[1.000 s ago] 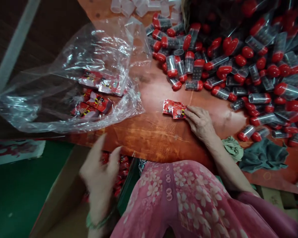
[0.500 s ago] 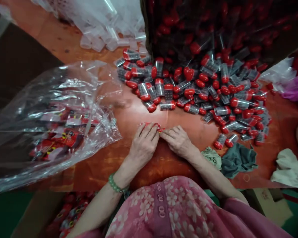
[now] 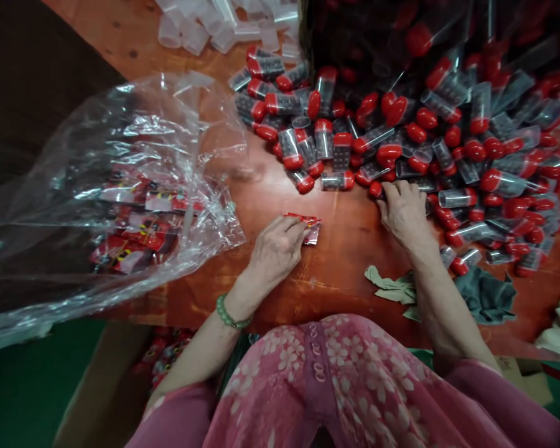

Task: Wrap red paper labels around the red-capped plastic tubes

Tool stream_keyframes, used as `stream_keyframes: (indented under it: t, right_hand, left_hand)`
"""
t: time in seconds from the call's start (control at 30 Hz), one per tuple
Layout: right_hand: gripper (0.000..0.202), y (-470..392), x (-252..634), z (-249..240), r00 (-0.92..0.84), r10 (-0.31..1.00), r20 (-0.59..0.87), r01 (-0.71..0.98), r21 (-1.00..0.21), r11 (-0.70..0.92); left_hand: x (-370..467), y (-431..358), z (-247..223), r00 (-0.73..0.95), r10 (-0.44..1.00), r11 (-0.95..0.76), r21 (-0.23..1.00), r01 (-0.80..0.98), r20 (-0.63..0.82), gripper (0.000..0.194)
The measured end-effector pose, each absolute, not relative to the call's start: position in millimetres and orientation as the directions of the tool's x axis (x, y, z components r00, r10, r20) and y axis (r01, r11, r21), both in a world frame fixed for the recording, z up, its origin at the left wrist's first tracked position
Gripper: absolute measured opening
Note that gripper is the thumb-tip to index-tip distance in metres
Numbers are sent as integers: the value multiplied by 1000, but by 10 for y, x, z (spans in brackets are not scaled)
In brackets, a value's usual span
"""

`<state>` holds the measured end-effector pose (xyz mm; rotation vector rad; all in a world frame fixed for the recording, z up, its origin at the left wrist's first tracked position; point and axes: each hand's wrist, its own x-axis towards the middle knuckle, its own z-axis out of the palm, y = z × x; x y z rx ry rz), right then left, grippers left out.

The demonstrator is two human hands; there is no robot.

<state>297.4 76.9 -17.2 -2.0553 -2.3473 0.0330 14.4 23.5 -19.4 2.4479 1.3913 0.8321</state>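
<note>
My left hand [image 3: 279, 246], with a green bead bracelet above its wrist, pinches a small red packet [image 3: 312, 231] flat on the reddish table [image 3: 336, 261]. To the right, my right hand [image 3: 405, 214] reaches the near edge of a pile of clear tubes with red caps [image 3: 338, 180]. Its fingers are bent over a red-capped tube there, the thumb side beside the red cap [image 3: 376, 189]. How firmly they grip that tube is partly hidden by the hand itself.
A clear plastic bag [image 3: 168, 143] with red packets [image 3: 144, 230] inside lies at the left. Frosted tubes [image 3: 196, 34] are at the back. Green cloths [image 3: 485, 295] lie right of my right forearm, and a dark container [image 3: 354, 37] stands behind the pile.
My right hand has left the packet and moved right and forward to the pile. My left hand still holds the packet, which shows more now. The view has shifted.
</note>
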Motion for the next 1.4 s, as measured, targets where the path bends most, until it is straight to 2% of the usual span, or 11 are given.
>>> stream_keyframes:
  t: [0.1, 0.17, 0.23, 0.33, 0.43, 0.57, 0.67, 0.87, 1.0, 1.23, 1.4]
  right_hand:
    - [35, 690, 2948, -199, -143, 990, -2, 985, -93, 143]
    - [31, 605, 2927, -172, -179, 984, 23, 952, -247, 179]
    - [29, 494, 2885, -93, -232, 970, 69, 853, -465, 237]
    - [26, 314, 2777, 102, -307, 945, 116, 637, -713, 294]
    - [24, 184, 2665, 293, -390, 911, 134, 488, -809, 328]
    - [25, 122, 2581, 437, -518, 839, 169, 385, -830, 404]
    - [28, 114, 2549, 499, -604, 784, 144, 407, -790, 459]
    - [29, 82, 2498, 552, -699, 715, -16, 589, -581, 563]
    - [29, 55, 2447, 531, -721, 685, -108, 644, -468, 605]
    - [29, 113, 2398, 551, -735, 665, -133, 601, -581, 549]
    - [30, 106, 2362, 522, -736, 663, -134, 576, -640, 509]
  left_hand:
    - [102, 276, -173, 335, 895, -446, 592, 671, 295, 26]
    - [84, 280, -155, 240, 939, -342, 727, 596, 245, 18]
    - [85, 256, -121, 128, 971, -241, 832, 500, 204, 10]
    - [111, 189, -36, 57, 978, -204, 890, 408, 198, 4]
    - [137, 122, 58, 77, 964, -265, 894, 362, 255, 4]
    - [131, 52, 140, 128, 920, -392, 849, 355, 371, 4]
    - [102, 3, 174, 184, 886, -463, 795, 393, 425, 3]
    - [67, -87, 174, 325, 830, -557, 646, 522, 453, 8]
    - [73, -135, 120, 371, 822, -570, 607, 554, 433, 13]
    - [52, -179, 35, 363, 879, -471, 688, 552, 310, 16]
    - [42, -192, 35, 399, 881, -434, 768, 472, 253, 21]
